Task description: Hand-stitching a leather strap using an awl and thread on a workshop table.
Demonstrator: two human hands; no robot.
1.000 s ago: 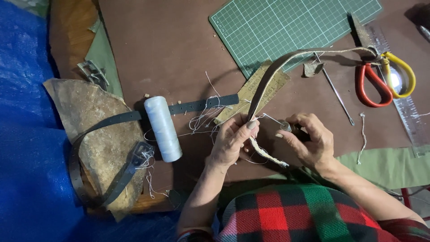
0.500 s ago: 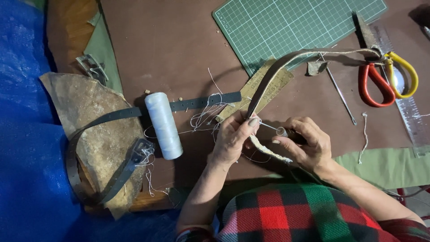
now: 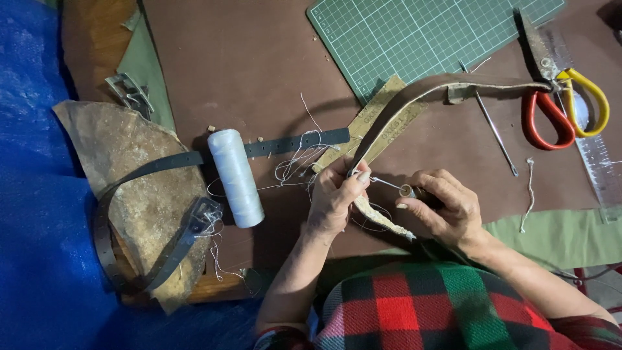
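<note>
My left hand pinches a long tan leather strap near its lower end; the strap arcs up and right toward the scissors. My right hand grips a stitching awl by its handle, its thin metal tip pointing left at the strap just beside my left fingers. Loose white thread trails from the strap toward a white thread spool lying to the left on the brown table.
A green cutting mat lies at the top. Red and yellow scissors, a second awl and a clear ruler sit right. A dark belt loops over a brown leather piece at left. Blue tarp covers the far left.
The right hand has drawn slightly right, exposing the awl's needle between the hands. The left hand stays on the strap.
</note>
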